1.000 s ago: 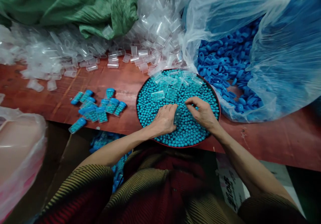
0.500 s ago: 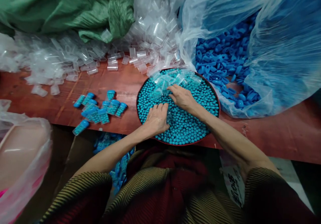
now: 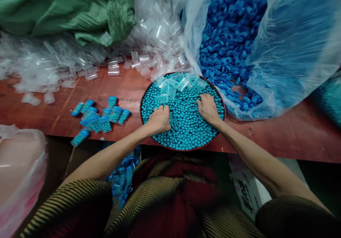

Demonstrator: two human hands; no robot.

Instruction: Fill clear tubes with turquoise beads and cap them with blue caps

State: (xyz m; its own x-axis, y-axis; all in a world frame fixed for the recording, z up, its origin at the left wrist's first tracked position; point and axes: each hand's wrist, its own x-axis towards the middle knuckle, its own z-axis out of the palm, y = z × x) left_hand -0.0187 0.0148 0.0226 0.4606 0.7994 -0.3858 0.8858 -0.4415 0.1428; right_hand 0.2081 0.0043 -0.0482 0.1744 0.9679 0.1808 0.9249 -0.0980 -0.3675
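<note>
A round red-rimmed tray holds a bed of small turquoise balls. Over its left part is my left hand, closed, with the edge of a clear plastic container showing beside its fingers. My right hand rests at the right part of the tray, fingers curled down among the balls; whatever they grip is hidden. Several empty clear containers lie on the balls at the tray's far side.
Filled containers with blue caps lie on the red-brown table to the left. Clear empties are heaped behind, by a green sack. Loose blue caps spill from a plastic bag at right. More filled containers sit below the table edge.
My right hand has moved right, from the clear containers to the balls near the tray's right side. My left hand stays at the tray's left. The view has shifted slightly.
</note>
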